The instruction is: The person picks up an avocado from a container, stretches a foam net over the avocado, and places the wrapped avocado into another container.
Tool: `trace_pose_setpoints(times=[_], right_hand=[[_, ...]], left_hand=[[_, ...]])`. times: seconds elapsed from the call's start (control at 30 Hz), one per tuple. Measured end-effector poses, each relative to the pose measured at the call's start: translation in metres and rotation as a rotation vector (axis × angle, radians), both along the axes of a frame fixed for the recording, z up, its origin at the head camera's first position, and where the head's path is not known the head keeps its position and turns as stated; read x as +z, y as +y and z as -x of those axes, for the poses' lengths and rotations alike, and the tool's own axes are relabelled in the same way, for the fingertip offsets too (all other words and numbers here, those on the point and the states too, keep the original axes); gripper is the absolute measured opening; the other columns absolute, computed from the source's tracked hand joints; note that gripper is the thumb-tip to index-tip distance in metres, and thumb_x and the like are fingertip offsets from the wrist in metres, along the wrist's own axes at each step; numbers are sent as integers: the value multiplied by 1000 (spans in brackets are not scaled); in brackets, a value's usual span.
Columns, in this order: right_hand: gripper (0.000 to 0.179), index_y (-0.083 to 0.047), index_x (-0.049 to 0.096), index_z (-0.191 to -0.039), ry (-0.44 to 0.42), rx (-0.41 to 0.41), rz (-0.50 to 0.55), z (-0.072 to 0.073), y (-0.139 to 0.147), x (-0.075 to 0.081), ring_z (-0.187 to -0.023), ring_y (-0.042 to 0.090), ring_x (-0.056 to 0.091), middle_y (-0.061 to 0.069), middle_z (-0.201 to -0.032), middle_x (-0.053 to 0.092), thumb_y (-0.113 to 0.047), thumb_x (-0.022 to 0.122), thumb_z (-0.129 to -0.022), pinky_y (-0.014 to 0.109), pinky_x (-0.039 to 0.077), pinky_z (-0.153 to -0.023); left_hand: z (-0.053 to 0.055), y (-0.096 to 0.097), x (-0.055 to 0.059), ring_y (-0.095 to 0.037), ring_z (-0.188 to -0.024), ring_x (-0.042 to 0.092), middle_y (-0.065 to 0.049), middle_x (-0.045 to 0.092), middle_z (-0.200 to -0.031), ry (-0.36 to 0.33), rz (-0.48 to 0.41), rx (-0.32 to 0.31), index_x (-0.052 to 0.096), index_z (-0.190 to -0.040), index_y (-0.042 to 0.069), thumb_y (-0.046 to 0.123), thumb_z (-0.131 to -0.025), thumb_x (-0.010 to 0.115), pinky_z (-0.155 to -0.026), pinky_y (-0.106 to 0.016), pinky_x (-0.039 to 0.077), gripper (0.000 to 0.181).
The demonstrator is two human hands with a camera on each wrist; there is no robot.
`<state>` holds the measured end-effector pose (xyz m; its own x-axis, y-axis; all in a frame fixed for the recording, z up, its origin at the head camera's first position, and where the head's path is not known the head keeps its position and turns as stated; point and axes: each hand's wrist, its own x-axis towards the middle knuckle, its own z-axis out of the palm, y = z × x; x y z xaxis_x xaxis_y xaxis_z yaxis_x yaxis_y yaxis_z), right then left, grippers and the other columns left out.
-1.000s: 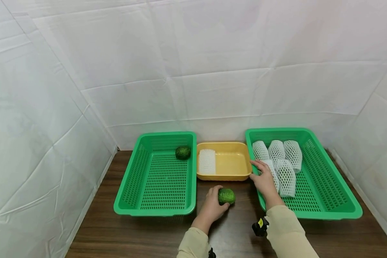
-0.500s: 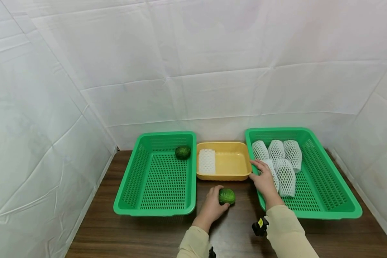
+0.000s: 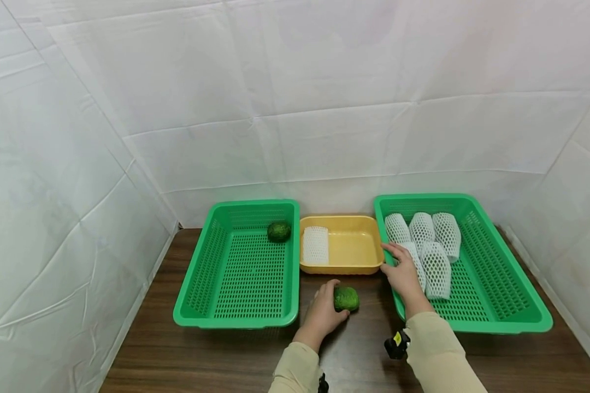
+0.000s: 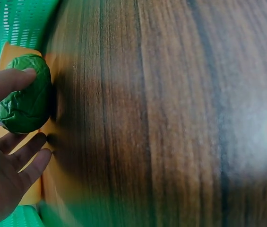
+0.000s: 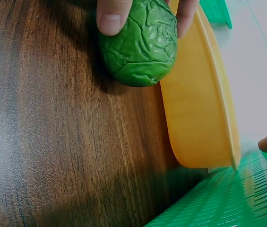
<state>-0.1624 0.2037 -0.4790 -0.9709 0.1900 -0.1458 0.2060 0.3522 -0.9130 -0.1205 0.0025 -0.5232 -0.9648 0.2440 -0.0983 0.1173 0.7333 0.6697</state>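
Observation:
My left hand (image 3: 320, 314) holds a green oval fruit (image 3: 347, 299) with glossy, wrinkled skin, low over the table. In the left wrist view the thumb lies across the fruit (image 4: 27, 94); the right wrist view shows the thumb and a finger on opposite sides of the fruit (image 5: 145, 47). My right hand (image 3: 404, 275) rests at the left rim of the right green basket (image 3: 518, 273), fingers fairly straight, holding nothing loose. Inside that basket lie several white foam net sleeves (image 3: 435, 270), bulging as if filled; one is partly hidden by this hand.
A yellow tray (image 3: 356, 270) stands between the baskets, behind the fruit, with flat white foam netting (image 3: 316, 245) at its left. In the left green basket (image 3: 189, 295) one dark green fruit (image 3: 278, 232) lies at the back right. White sheets (image 3: 324, 147) enclose the brown wooden table (image 3: 147, 338).
The fruit in my left hand has turned slightly, its visible surface looking different, while the hand stays in nearly the same place. My right hand has not moved.

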Motion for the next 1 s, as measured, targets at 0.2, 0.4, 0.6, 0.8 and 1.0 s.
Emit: trace_pose_setpoints(times=[0.2, 0.4, 0.6, 0.8, 1.0], right_hand=[[52, -3, 41, -139, -9, 2, -10, 0, 0, -1, -133, 37, 21, 14, -149, 20, 4, 49, -88, 51, 28, -101], [52, -3, 41, -139, -10, 4, -12, 0, 0, -1, -132, 37, 22, 13, -149, 20, 3, 49, -88, 51, 29, -99], [51, -3, 41, -139, -7, 15, -4, 1, -3, 1, -132, 37, 22, 13, -149, 20, 2, 49, -89, 52, 28, -101], [51, -4, 40, -140, 1, 24, 5, 1, -1, 2, -133, 37, 21, 12, -150, 19, 1, 49, -90, 52, 29, -100], [51, -4, 39, -140, -15, 27, -10, -1, 2, 1, -132, 37, 21, 13, -150, 18, 0, 48, -90, 52, 29, -100]], left_hand=[[-1, 0, 0, -28, -116, 46, -9, 47, -129, 6, 19, -17, 41, -135, 17, 21, -77, 77, -91, -48, 39, 68], [-5, 3, 7, -28, -120, 40, -8, 44, -128, 102, 41, -23, 41, -135, 15, 32, -76, 78, -94, -47, 37, 72], [-5, -2, 49, -29, -124, 31, -8, 37, -132, 421, 5, -2, 45, -130, 14, 44, -82, 68, -96, -50, 33, 62], [18, -42, 72, -36, -117, 42, -19, 44, -129, 290, 82, 197, 33, -139, 7, 35, -84, 68, -90, -50, 40, 71], [20, -60, 60, -23, -46, 50, -10, 56, -64, -80, 128, 143, 8, -147, 2, 39, -95, 50, -42, -36, 38, 76]])
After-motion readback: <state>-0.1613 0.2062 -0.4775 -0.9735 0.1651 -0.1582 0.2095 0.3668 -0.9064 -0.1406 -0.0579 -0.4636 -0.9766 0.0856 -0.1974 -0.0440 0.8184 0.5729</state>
